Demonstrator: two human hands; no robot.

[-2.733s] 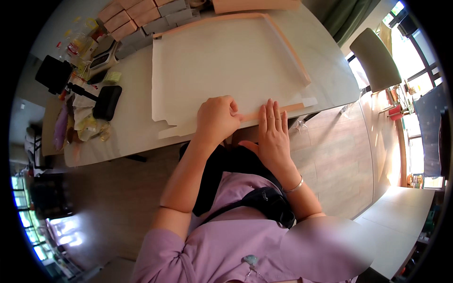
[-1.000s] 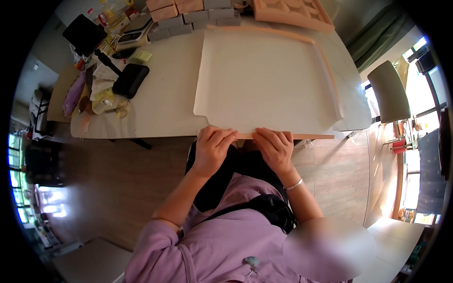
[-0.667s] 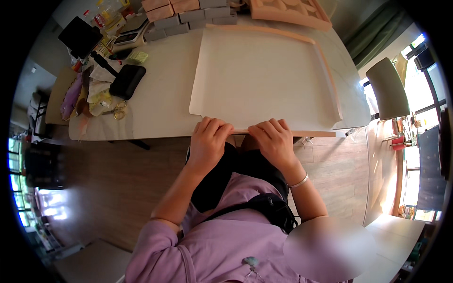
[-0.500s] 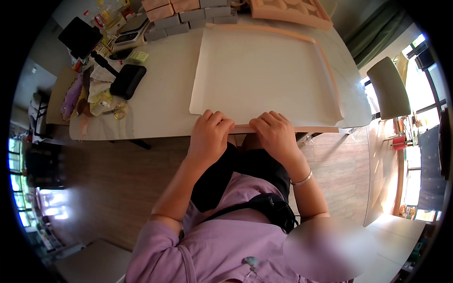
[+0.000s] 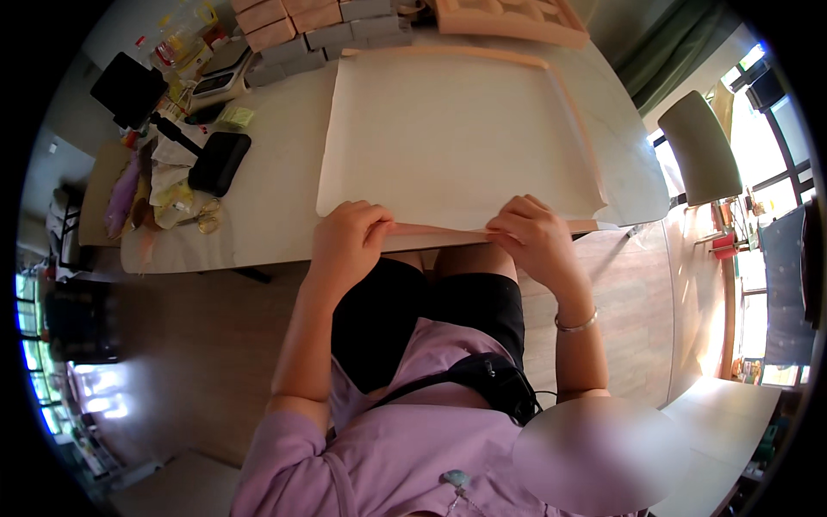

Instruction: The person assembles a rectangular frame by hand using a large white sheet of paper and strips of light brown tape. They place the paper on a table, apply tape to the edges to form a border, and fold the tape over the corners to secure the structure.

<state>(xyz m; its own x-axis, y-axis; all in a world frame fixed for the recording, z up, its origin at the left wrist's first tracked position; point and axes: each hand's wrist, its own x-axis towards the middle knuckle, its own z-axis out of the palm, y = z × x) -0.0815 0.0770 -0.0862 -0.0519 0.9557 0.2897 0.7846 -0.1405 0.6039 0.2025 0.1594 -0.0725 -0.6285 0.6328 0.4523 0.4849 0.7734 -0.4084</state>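
A large, pale sheet of paper or card (image 5: pixel 452 138) lies on the table, its raised edges peach-coloured on the outside. Along its near side runs a narrow peach edge strip (image 5: pixel 439 230), folded up at the table's front. My left hand (image 5: pixel 349 241) pinches this edge near its left end. Farther right, my right hand (image 5: pixel 538 241) grips the same edge between thumb and fingers. The stretch of strip between both hands shows, while the parts under my fingers are hidden.
Stacked pink and grey boxes (image 5: pixel 314 30) stand at the back, beside a peach compartment tray (image 5: pixel 517 17). On the left are a black stand (image 5: pixel 220 164), gold scissors (image 5: pixel 208 217), a scale (image 5: pixel 220 79) and crumpled wrappers (image 5: pixel 177 202). A chair (image 5: pixel 702 146) stands right of the table.
My hands have moved apart along the near edge, left hand leftward and right hand rightward. More of the peach strip shows between them. The whole view has shifted slightly.
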